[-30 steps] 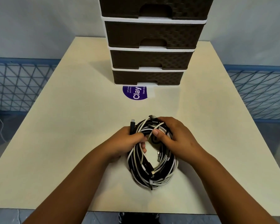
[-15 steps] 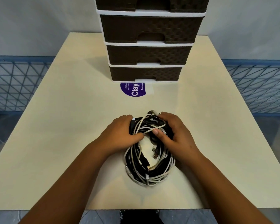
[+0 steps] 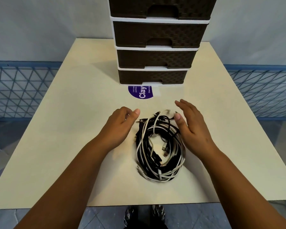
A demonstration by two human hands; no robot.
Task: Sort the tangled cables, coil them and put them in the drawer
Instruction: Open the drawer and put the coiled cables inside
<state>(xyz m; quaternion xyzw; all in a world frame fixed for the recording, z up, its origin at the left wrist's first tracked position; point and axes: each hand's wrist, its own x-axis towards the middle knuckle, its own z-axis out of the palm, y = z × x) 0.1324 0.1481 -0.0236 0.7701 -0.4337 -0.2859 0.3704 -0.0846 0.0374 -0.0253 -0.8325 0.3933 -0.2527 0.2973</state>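
Both hands have let go of the cable bundle since half a second ago, when I had them clamped on its far end; now they stand off to either side of it. On my left hand the fingers are loosely curled and hold nothing, the thumb stretched toward the bundle's far end without reaching it. On my right hand the fingers are straight and relaxed, palm turned inward toward the cables, thumb just beside the upper right loops; I cannot tell whether the edge of the palm brushes the outer strands. Both forearms run back toward the near edge of the table.

Between the hands, the bundle lies on the cream tabletop as a rough oval of black and white cables wound together, with several plug ends sticking out at the far end and in the middle. It sits near the middle of the table, on my side of the purple sticker.

Beyond the sticker stands the drawer unit, dark woven-look fronts in a white frame, all the visible drawers pushed in. Blue mesh fencing runs behind the table on both sides, and I see shoes on the floor below the near edge.
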